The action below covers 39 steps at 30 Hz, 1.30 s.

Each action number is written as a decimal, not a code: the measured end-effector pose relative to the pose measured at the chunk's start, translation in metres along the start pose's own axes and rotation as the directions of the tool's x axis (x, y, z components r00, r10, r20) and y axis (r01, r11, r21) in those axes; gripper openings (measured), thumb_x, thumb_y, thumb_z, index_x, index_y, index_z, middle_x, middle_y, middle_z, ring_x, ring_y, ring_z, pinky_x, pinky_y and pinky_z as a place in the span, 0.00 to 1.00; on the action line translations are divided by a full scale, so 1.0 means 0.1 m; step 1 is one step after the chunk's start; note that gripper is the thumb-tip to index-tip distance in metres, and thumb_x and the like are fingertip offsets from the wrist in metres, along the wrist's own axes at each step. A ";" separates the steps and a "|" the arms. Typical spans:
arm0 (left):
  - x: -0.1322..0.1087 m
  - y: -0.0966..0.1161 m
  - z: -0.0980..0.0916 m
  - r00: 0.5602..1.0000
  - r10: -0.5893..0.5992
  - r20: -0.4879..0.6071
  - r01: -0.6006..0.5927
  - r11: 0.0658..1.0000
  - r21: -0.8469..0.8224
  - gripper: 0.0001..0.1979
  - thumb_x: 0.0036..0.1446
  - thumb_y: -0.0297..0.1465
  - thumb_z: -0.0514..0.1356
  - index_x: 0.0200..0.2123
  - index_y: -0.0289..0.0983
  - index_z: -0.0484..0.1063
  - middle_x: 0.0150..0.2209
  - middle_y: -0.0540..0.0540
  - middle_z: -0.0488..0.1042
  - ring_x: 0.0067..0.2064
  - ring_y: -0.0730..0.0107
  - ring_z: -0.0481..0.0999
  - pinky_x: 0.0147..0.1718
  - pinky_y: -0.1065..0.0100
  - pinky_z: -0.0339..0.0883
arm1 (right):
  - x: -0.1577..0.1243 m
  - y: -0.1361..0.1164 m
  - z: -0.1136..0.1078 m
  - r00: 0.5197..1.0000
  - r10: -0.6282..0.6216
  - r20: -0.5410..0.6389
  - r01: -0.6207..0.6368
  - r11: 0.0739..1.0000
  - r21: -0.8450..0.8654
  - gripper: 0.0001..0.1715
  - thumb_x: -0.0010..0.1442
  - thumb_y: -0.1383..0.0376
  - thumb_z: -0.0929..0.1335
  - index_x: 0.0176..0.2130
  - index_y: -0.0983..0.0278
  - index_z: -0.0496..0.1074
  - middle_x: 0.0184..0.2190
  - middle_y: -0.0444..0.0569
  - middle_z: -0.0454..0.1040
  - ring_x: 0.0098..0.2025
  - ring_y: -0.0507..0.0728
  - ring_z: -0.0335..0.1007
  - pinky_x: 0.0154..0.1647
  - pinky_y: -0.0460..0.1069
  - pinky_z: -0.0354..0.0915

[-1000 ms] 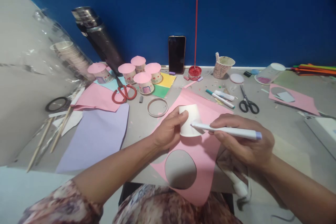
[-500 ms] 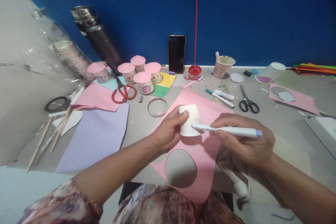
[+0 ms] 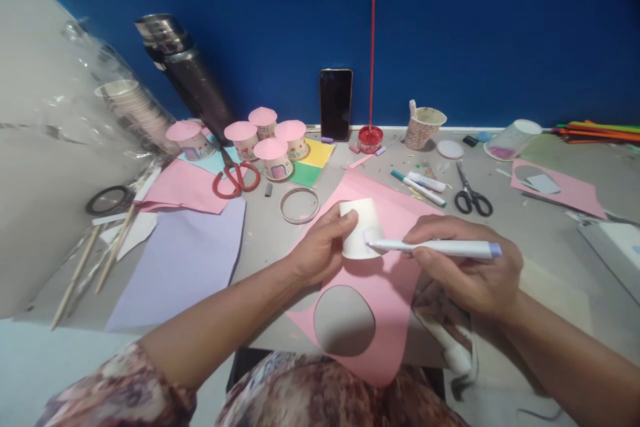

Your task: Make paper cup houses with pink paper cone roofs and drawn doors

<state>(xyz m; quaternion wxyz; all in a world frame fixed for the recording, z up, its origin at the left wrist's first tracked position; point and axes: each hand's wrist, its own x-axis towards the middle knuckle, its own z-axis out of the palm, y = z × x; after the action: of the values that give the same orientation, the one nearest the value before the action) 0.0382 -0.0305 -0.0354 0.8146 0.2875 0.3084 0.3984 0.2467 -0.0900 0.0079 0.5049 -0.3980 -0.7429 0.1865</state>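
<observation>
My left hand (image 3: 320,247) is wrapped round a small white paper cup (image 3: 360,227), upside down and held above a pink paper sheet (image 3: 385,280) that has a round hole cut in it. My right hand (image 3: 465,270) grips a white marker (image 3: 435,248) with a lilac end cap; its tip touches the cup's side wall. Both hands hover over the near middle of the grey table.
Several pink-roofed cup houses (image 3: 273,157) stand at the back beside red scissors (image 3: 235,179). A tape ring (image 3: 300,205), lilac paper (image 3: 185,260), black scissors (image 3: 473,197), markers (image 3: 420,185), a phone (image 3: 336,103), a dark flask (image 3: 187,73) and a red pot with a stick (image 3: 371,137) lie around.
The marker tip has shifted slightly along the cup's wall; the hands and cup stay in nearly the same place.
</observation>
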 end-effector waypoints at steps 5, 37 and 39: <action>0.00 0.00 -0.02 1.000 -0.019 0.004 0.020 0.999 -0.034 0.24 0.48 0.42 0.79 0.40 0.34 0.76 0.32 0.48 0.76 0.33 0.69 0.74 0.34 0.69 0.69 | 0.06 -0.04 0.00 0.999 -0.007 0.042 0.004 0.997 0.080 0.12 0.61 0.75 0.69 0.40 0.60 0.79 0.28 0.46 0.81 0.24 0.55 0.76 0.23 0.49 0.69; -0.02 0.03 0.04 0.995 -0.062 0.072 0.072 0.988 -0.137 0.23 0.47 0.39 0.79 0.42 0.33 0.79 0.35 0.45 0.79 0.36 0.64 0.76 0.38 0.64 0.71 | 0.00 0.00 -0.06 0.993 0.081 -0.087 -0.081 0.997 0.002 0.09 0.62 0.71 0.74 0.41 0.58 0.82 0.31 0.49 0.85 0.25 0.58 0.80 0.20 0.49 0.71; -0.03 0.04 0.04 0.996 -0.064 0.069 0.074 0.988 -0.139 0.23 0.47 0.38 0.79 0.42 0.33 0.79 0.35 0.45 0.79 0.36 0.65 0.77 0.38 0.65 0.70 | 0.01 -0.01 -0.05 0.992 0.087 -0.093 -0.088 0.996 -0.004 0.08 0.62 0.71 0.74 0.40 0.59 0.82 0.31 0.50 0.85 0.26 0.59 0.81 0.21 0.50 0.73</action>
<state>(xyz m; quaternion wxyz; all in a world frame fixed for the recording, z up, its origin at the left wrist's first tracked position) 0.0382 -0.0318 -0.0295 0.8557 0.2308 0.2627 0.3814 0.2508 -0.0905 0.0111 0.5286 -0.4405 -0.7011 0.1870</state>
